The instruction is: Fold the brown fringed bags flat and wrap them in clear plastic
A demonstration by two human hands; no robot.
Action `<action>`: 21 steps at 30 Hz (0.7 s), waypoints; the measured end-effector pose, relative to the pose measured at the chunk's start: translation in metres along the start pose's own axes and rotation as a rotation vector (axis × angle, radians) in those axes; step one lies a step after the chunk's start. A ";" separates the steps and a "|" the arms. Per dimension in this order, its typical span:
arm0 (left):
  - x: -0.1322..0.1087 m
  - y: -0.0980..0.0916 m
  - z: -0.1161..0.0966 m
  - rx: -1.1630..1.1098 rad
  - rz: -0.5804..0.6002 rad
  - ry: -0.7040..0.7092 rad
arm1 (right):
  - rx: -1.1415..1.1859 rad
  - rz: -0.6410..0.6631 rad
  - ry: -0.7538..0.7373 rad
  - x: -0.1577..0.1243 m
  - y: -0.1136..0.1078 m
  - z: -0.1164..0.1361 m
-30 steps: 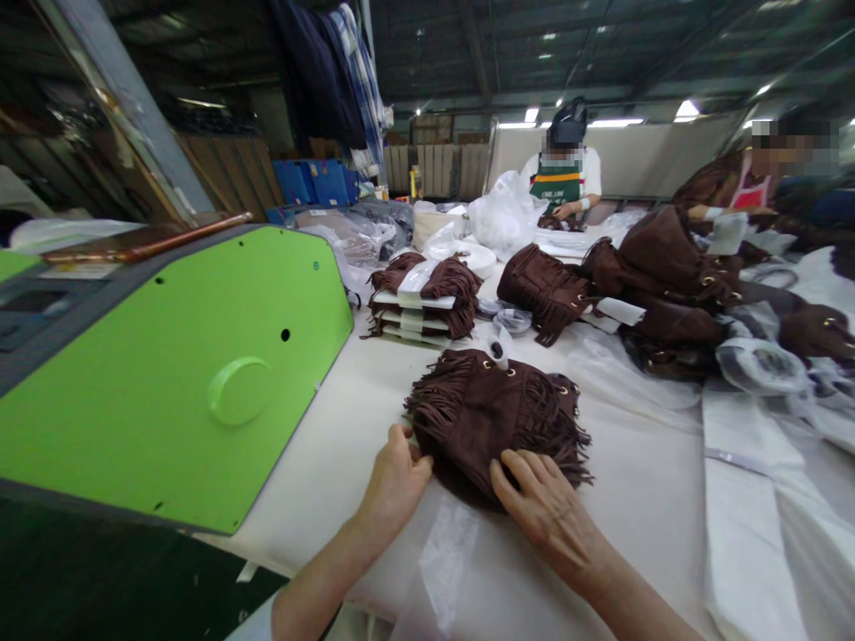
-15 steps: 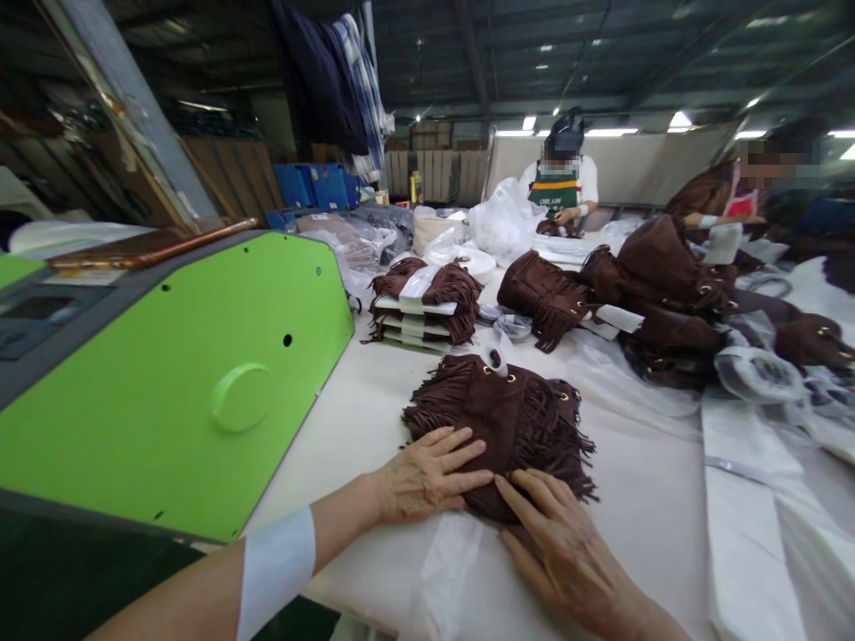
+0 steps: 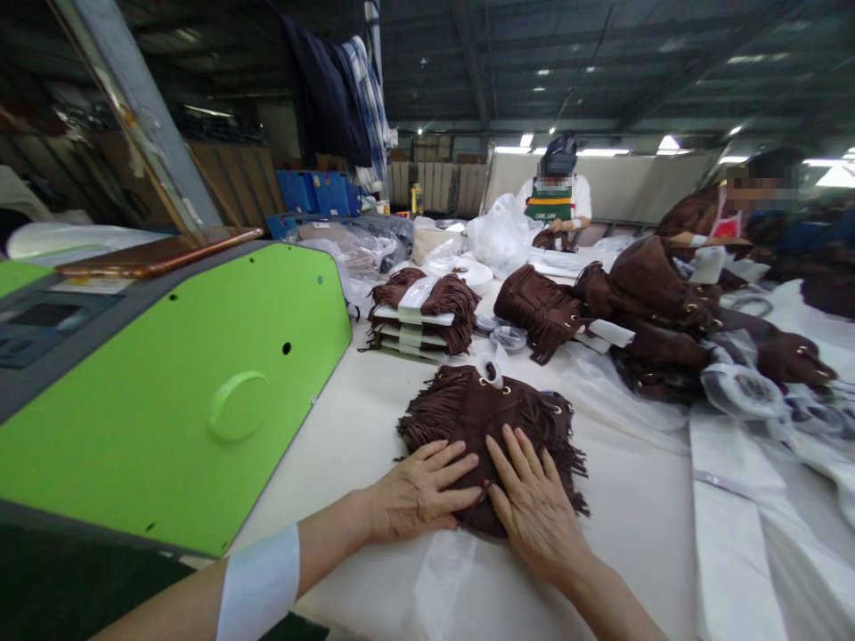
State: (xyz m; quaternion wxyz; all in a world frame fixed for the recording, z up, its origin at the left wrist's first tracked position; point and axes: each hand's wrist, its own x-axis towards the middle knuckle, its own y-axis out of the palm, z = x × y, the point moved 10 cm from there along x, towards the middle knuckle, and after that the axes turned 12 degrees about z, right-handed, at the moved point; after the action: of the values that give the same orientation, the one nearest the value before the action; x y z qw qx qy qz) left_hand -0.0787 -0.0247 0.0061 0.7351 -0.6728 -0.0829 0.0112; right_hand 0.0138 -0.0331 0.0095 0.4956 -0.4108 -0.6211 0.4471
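Observation:
A dark brown fringed bag (image 3: 477, 405) with gold eyelets lies flat on the white table in front of me. My left hand (image 3: 418, 490) rests on its lower left part, fingers stretched out to the right. Spread over the lower middle of the bag is my right hand (image 3: 534, 499), its fingers pointing away from me. The two hands nearly meet at the thumbs. White wrapping shows at the bag's top opening, and a translucent strip (image 3: 442, 579) sticks out below its near edge.
A bright green machine (image 3: 267, 392) stands at the left. Behind the bag sits a stack of bundled fringed pieces (image 3: 420, 312). More brown bags (image 3: 661, 294) are piled at the right, near white sheets (image 3: 731, 525). Two people work at the back, one in a green apron (image 3: 549, 206).
My right hand has moved up from the bag's near edge and now lies flat on it with fingers spread. My left hand stays on the bag. The view has shifted slightly.

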 end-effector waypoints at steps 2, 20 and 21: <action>0.000 -0.002 0.001 0.022 -0.021 0.003 | 0.002 -0.042 -0.017 -0.005 -0.011 0.003; 0.000 -0.005 -0.001 -0.005 -0.040 -0.006 | 0.323 -0.027 -0.299 -0.044 -0.054 0.017; 0.000 -0.004 -0.001 -0.017 -0.038 -0.008 | 0.310 -0.012 -0.303 -0.055 -0.052 0.006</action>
State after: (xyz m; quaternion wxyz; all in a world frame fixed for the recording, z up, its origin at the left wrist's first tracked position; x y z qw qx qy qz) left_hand -0.0794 -0.0258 0.0104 0.7292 -0.6772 -0.0987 -0.0011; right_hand 0.0143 -0.1004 0.0455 0.4565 -0.2543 -0.6148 0.5908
